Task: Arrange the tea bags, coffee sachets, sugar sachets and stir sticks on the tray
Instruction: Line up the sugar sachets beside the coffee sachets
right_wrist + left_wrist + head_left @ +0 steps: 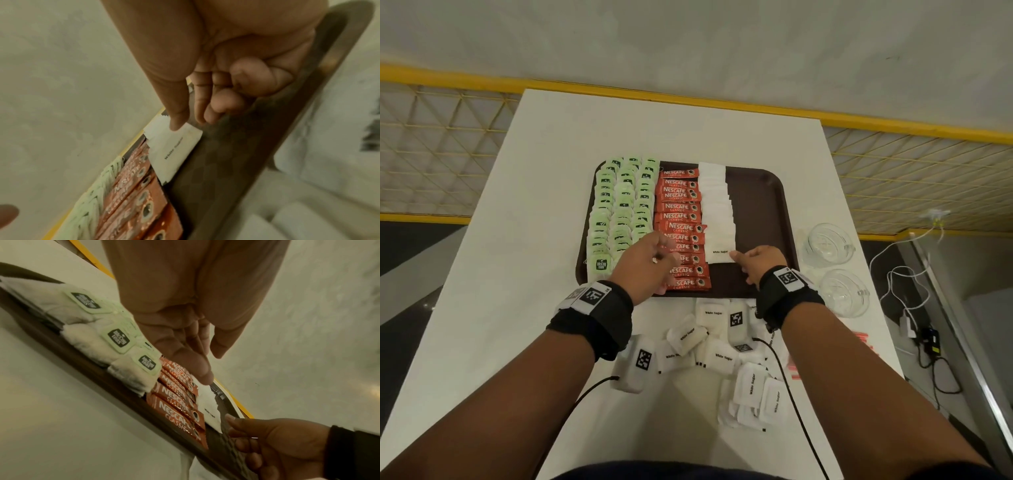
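A brown tray (756, 205) holds three columns of green tea bags (619, 212), a column of red coffee sachets (678, 209) and a column of white sugar sachets (717, 205). My right hand (756, 262) is at the nearest sugar sachet (719, 251). Its thumb (174, 113) lies on the sachet (174, 154) by the right edge, and the curled fingers sit against that edge. My left hand (647, 263) hovers over the front coffee sachets (176, 404), fingers loose and holding nothing. No stir sticks are clearly visible.
Several loose sugar sachets (722, 356) lie on the white table between my forearms. Two glass bowls (828, 243) (844, 291) stand right of the tray. Red-and-white items (863, 342) peek out beside my right arm. Cables (914, 308) hang past the table's right edge.
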`<act>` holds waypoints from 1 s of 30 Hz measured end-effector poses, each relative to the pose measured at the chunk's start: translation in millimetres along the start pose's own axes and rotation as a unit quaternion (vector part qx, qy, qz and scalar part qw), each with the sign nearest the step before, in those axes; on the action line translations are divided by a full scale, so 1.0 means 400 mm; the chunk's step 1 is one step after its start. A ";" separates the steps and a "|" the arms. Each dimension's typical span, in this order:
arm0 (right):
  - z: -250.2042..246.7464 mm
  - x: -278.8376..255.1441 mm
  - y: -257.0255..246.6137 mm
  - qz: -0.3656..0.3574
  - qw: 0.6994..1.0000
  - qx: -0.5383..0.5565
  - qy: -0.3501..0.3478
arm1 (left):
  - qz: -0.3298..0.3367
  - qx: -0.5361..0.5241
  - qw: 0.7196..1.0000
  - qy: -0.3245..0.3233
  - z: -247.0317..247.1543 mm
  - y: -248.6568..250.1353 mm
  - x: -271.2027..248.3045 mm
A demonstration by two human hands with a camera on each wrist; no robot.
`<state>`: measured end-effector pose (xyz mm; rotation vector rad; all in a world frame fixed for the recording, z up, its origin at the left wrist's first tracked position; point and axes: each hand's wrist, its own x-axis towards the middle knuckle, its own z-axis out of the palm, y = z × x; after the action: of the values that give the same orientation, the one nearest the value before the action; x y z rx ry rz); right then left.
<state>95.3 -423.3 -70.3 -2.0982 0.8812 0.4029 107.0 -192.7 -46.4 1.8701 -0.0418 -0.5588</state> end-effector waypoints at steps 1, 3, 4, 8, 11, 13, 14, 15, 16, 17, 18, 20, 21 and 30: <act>-0.009 -0.020 0.005 -0.006 1.000 0.000 -0.004 | 0.005 0.012 1.000 -0.005 -0.003 0.000 -0.009; -0.026 -0.075 0.018 -0.025 1.000 0.008 -0.012 | 0.011 0.034 0.999 -0.018 -0.008 0.002 -0.027; -0.035 -0.102 0.029 -0.040 0.999 0.008 -0.017 | 0.016 0.044 0.999 -0.028 -0.010 0.003 -0.036; -0.061 -0.213 0.094 -0.084 0.995 -0.029 -0.035 | 0.030 0.100 0.992 -0.075 -0.009 0.000 -0.072; -0.073 -0.291 0.155 -0.093 0.993 -0.060 -0.029 | 0.039 0.130 0.985 -0.108 0.006 0.004 -0.100; -0.077 -0.335 0.195 -0.098 0.990 -0.104 -0.020 | 0.049 0.155 0.978 -0.133 0.023 0.012 -0.122; -0.078 -0.352 0.214 -0.104 0.986 -0.130 -0.017 | 0.055 0.167 0.974 -0.144 0.032 0.015 -0.132; -0.077 -0.367 0.233 -0.110 0.981 -0.156 -0.016 | 0.061 0.177 0.970 -0.154 0.041 0.017 -0.142; -0.075 -0.380 0.251 -0.113 0.977 -0.182 -0.018 | 0.065 0.185 0.967 -0.162 0.050 0.017 -0.151; -0.073 -0.391 0.268 -0.113 0.973 -0.203 -0.020 | 0.069 0.194 0.964 -0.170 0.059 0.017 -0.159; -0.071 -0.402 0.284 -0.111 0.969 -0.218 -0.021 | 0.072 0.202 0.961 -0.177 0.068 0.016 -0.166; -0.070 -0.416 0.309 -0.115 0.963 -0.243 -0.022 | 0.077 0.214 0.956 -0.186 0.082 0.015 -0.176; -0.069 -0.420 0.320 -0.118 0.959 -0.257 -0.024 | 0.080 0.222 0.953 -0.188 0.087 0.015 -0.180; -0.062 -0.416 0.361 -0.118 0.936 -0.323 -0.080 | 0.075 0.285 0.939 -0.178 0.136 -0.001 -0.211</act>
<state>-124.9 -429.8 -44.8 -2.6794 0.4150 0.8049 10.5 -215.7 -30.9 2.2696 -0.6419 -0.8354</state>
